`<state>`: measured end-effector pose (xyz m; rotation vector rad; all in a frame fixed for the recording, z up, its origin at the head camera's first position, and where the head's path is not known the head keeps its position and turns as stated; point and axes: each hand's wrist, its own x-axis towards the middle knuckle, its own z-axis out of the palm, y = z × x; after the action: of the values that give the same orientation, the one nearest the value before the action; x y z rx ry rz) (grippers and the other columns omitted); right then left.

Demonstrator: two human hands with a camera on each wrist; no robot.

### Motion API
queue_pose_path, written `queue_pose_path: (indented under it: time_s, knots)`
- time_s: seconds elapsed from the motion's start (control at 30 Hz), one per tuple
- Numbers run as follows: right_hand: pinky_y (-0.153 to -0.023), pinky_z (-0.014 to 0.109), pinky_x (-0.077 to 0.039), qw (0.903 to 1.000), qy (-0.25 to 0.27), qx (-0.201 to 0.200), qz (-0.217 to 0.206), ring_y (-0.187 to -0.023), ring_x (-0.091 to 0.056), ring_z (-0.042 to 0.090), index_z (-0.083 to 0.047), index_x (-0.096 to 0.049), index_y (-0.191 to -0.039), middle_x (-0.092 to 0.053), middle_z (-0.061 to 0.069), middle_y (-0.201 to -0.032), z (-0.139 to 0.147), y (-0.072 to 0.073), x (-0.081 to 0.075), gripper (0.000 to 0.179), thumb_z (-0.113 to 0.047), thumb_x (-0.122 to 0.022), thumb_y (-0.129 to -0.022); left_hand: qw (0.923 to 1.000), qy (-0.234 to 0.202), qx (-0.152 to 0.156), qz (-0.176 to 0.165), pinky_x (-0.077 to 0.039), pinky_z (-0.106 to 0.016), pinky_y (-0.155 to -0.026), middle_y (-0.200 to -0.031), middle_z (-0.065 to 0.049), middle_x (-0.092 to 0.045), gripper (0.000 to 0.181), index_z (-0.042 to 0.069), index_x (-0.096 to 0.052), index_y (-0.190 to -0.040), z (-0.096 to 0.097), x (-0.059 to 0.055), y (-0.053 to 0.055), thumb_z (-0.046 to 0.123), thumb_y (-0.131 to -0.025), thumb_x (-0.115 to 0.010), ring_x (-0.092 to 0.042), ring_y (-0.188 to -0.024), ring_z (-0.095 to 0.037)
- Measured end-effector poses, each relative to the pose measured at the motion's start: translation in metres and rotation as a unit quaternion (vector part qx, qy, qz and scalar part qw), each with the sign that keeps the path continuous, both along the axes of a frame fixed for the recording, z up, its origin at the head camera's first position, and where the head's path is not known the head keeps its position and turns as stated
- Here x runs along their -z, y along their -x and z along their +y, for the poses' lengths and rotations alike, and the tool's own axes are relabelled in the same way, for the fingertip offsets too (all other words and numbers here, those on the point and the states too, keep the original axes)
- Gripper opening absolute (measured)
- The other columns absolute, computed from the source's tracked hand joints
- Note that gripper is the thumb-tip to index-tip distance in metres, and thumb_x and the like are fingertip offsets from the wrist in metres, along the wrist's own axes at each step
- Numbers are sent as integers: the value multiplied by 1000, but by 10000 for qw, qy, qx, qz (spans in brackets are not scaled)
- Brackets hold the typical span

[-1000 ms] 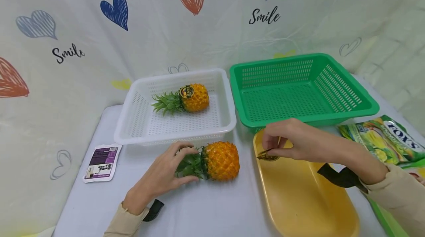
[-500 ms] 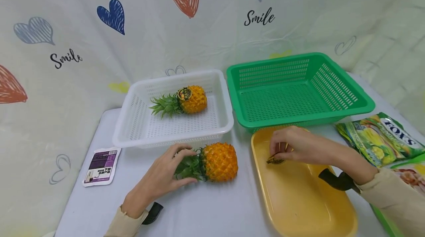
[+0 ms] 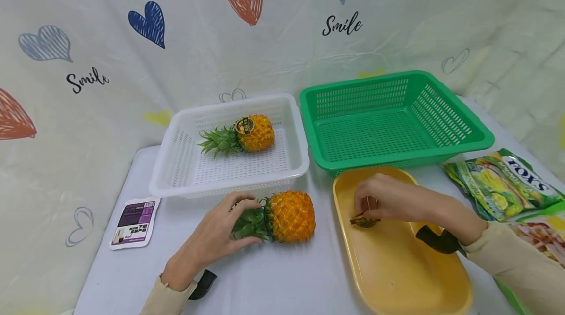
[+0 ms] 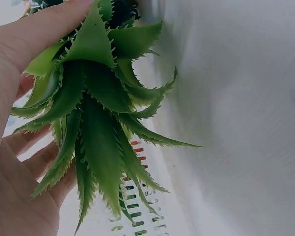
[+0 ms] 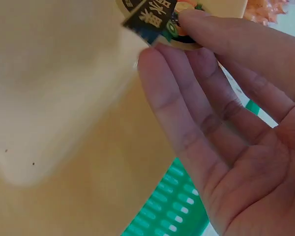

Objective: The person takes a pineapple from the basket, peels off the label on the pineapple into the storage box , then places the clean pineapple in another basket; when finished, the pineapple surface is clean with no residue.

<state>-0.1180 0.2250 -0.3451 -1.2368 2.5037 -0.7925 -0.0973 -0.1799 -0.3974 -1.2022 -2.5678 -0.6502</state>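
Observation:
A pineapple (image 3: pixel 292 218) lies on its side on the white-covered table, its crown towards the left. My left hand (image 3: pixel 211 236) curves round the green crown leaves (image 4: pixel 96 118), thumb on the near side and fingers on the far side. Over the upper part of the yellow tray (image 3: pixel 412 268), my right hand (image 3: pixel 390 199) holds a small black and gold sticker (image 3: pixel 365 223) at its thumb and fingertips. In the right wrist view the sticker (image 5: pixel 155 19), folded at one corner, sits under the thumb and partly hidden by it.
Behind the left hand a white basket (image 3: pixel 181 190) holds another pineapple (image 3: pixel 256 133) with a similar sticker. A green basket (image 3: pixel 375 131) stands behind the tray. Candy bags (image 3: pixel 503 185) lie at the right, and a purple and white packet (image 3: pixel 134 223) at the left.
My right hand has moved from the tray's left rim to over its inside, lowering the sticker. The left hand stays at the crown. The head view has shifted slightly.

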Motion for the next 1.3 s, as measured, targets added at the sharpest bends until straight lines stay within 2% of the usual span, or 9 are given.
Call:
queue_pose_path:
  time_s: [0.1, 0.27, 0.67, 1.07, 1.3]
  knots:
    - [-64, 22, -56, 9996, 37, 1, -284, -71, -62, -2, -17, -74, -83, -71, -14, -84, -3, 0, 2, 31, 14, -78, -79, 10000, 2, -18, 7, -58, -42, -90, -134, -10, -59, 72, 13, -62, -133, 0, 0, 0, 35, -74, -97, -62, -117, -24]
    - [-65, 22, -54, 9987, -121, 85, -493, -70, -61, -2, -16, -71, -79, -68, -13, -79, -7, -1, 5, 31, 13, -79, -79, 9999, -4, -42, 107, -59, -43, -90, -133, -11, -60, 72, 12, -62, -132, 1, 1, 0, 36, -74, -97, -63, -117, -25]
    - [-59, 21, -48, 9984, -493, 186, -223, -64, -53, -3, -15, -68, -75, -63, -14, -70, -12, 2, 15, 30, 9, -86, -75, 9996, 14, -176, 205, -59, -43, -90, -131, -9, -61, 72, 13, -63, -130, 5, 2, 2, 40, -73, -97, -63, -116, -24]
    - [-58, 21, -41, 9951, -830, 514, -144, -61, -44, -1, -15, -64, -73, -53, -13, -65, -18, 2, 18, 32, 3, -90, -72, 9996, 74, -174, 210, -59, -41, -87, -131, -6, -59, 72, 16, -62, -131, 5, 2, 4, 38, -73, -98, -63, -114, -24]
    - [-58, 21, -43, 9922, -1012, 727, 50, -63, -47, 0, -16, -65, -75, -57, -13, -69, -21, 4, 21, 30, -4, -93, -75, 9996, 35, -157, 247, -59, -42, -85, -131, -7, -60, 72, 16, -62, -131, 4, 2, 4, 38, -72, -98, -64, -113, -24]
